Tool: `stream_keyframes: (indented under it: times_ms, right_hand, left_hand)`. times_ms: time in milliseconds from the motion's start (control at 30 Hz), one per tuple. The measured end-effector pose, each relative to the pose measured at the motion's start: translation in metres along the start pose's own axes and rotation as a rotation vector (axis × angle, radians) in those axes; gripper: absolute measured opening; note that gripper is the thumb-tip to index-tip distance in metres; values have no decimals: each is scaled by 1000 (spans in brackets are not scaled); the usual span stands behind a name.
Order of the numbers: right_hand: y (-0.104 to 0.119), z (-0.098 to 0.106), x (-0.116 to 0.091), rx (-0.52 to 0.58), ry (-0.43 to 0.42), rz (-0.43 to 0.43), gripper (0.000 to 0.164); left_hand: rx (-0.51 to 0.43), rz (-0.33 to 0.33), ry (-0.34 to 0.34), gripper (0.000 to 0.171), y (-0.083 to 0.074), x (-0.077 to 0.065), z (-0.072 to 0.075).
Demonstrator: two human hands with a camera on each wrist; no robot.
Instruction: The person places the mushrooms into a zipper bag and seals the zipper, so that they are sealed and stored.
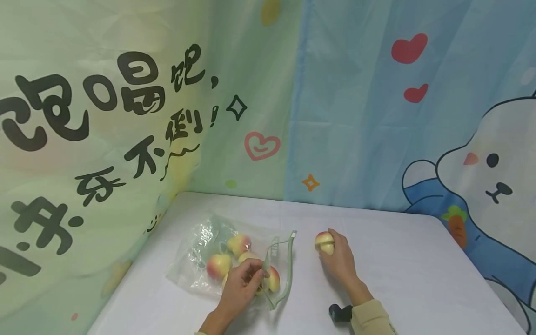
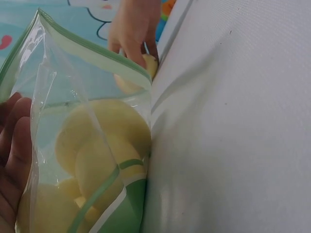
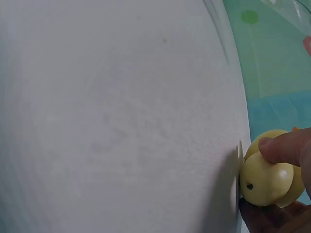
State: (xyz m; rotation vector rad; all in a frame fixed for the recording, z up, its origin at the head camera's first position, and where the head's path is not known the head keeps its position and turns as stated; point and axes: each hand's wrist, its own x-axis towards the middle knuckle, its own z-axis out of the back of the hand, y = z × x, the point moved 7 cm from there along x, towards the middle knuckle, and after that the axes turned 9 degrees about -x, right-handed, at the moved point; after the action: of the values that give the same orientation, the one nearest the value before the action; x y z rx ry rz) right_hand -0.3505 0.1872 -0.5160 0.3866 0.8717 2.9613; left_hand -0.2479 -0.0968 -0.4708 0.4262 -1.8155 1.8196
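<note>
A clear zip bag (image 1: 193, 267) with a green-edged mouth lies on the table, holding several yellow-and-red fruits (image 1: 218, 266). My left hand (image 1: 242, 284) pinches the bag near its open mouth, which faces right. In the left wrist view the green rim (image 2: 92, 47) stands up above pale yellow fruits (image 2: 104, 160) inside. To the right of the bag, my right hand (image 1: 340, 258) grips a yellow-and-red fruit (image 1: 324, 241) at the table surface. Up close it shows two rounded yellow parts (image 3: 265, 179) with a dark spot; whether they are one fruit or two I cannot tell.
A white table (image 1: 402, 265) spreads under both hands. Near the right sleeve (image 1: 370, 316) a small black object (image 1: 340, 312) shows at the wrist. Printed curtains (image 1: 356, 116) hang behind the table and along its left side.
</note>
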Motion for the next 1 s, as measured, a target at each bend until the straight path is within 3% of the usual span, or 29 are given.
stream_keyframes:
  times_ms: [467,700,1000]
  right_hand:
    - [8,-3,-25,138,56,-90,74]
    - [26,-9,-52,293,101,-97,74]
    - [52,-8,-85,435,72,-64,71]
  left_hand:
    - [-39,2,-1,10,-3,0,-1]
    - [-19,50,-9,11,-3,1,-1]
    - [-2,26,10,10,-37,7,-4]
